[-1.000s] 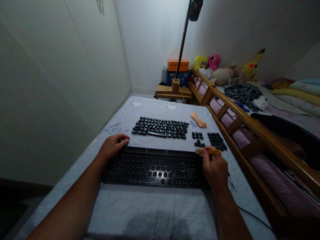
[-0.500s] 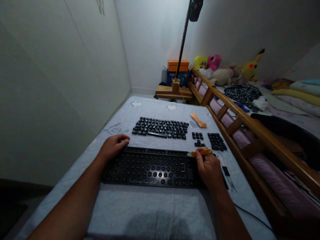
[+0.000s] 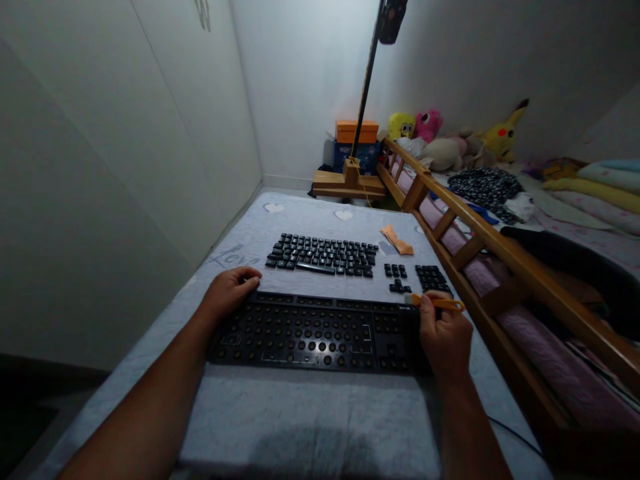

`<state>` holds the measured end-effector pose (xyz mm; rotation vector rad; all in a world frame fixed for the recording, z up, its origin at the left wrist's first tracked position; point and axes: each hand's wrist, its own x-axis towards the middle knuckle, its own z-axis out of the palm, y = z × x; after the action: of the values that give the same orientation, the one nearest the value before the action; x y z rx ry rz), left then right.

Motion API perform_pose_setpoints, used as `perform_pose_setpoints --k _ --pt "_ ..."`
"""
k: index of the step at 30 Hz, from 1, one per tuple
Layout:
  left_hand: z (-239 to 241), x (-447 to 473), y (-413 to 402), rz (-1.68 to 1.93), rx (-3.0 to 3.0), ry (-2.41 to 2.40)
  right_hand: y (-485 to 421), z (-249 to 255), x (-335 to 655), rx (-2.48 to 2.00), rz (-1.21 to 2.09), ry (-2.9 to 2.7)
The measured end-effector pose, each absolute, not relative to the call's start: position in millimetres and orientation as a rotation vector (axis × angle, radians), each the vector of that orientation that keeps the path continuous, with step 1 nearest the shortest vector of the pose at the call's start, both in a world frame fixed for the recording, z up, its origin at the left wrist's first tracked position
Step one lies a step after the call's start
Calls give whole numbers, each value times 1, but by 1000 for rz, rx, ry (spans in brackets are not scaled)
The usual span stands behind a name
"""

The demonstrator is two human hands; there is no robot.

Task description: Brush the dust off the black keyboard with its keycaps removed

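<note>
A: Where do our hands sit?

B: Our left hand [image 3: 230, 290] lies loosely curled, gripping nothing, on the 10 o'clock corner of the flat black plastic keyboard base [image 3: 320, 330] (its keycaps are off). Our right hand [image 3: 445, 337] is closed round a slim orange-handled tool [image 3: 440, 304] at the 2 o'clock corner.

A: And the room around us?

B: At 12 o'clock, rows of loose black keycaps [image 3: 323, 255] lie on the pale grey cloth-covered table [image 3: 310, 413]. Bare cloth spreads at 6 o'clock. A long wooden bed rail [image 3: 480, 247] hugs the 3 o'clock edge, and a white wall [image 3: 125, 167] stands close at 9 o'clock.
</note>
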<state>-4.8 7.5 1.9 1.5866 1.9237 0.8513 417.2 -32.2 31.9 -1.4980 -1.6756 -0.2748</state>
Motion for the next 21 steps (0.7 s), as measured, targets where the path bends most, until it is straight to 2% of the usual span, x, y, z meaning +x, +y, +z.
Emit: perform_pose_setpoints --k 4,9,13,21 --pt "0 -6 8 848 1606 1910 -35 40 413 -1495 -186 -1535" --pt "-3 -8 9 853 1628 1898 -31 65 401 -1508 260 -1583" --pt "-3 -8 9 863 1627 1895 -22 86 382 -1490 544 -1824" --pt "3 -4 8 862 1618 1892 -15 64 337 -1410 669 -1892"
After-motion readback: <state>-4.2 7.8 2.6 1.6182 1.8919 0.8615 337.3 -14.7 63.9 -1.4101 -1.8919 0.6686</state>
